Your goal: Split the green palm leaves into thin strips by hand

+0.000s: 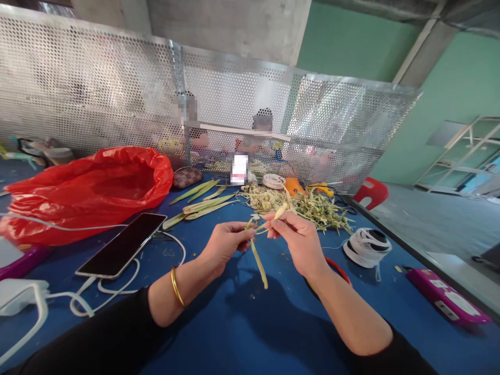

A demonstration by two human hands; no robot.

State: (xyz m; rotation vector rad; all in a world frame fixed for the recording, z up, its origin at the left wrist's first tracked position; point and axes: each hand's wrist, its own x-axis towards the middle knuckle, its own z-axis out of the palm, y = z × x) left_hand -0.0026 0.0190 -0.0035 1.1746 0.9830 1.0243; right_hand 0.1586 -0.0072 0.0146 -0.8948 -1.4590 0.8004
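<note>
On my feed, a yellow-green leaf strip [258, 261] hangs over the blue tabletop [234, 333], pinched near its upper end by the left hand [228, 242], the nearer one. Its long axis runs down toward me, leaning slightly right. Just beside, the right hand [299, 237] pinches a pale folded piece [280, 210] pointing up and away. A thin strand [263, 227] bridges the gap; I can't tell whether it joins both pieces. Beyond lies a heap of shredded strips [330, 211], with longer leaves [210, 205] to its left. Farther out, I see a red bag [89, 174] left and a white roll [357, 250] right.
</note>
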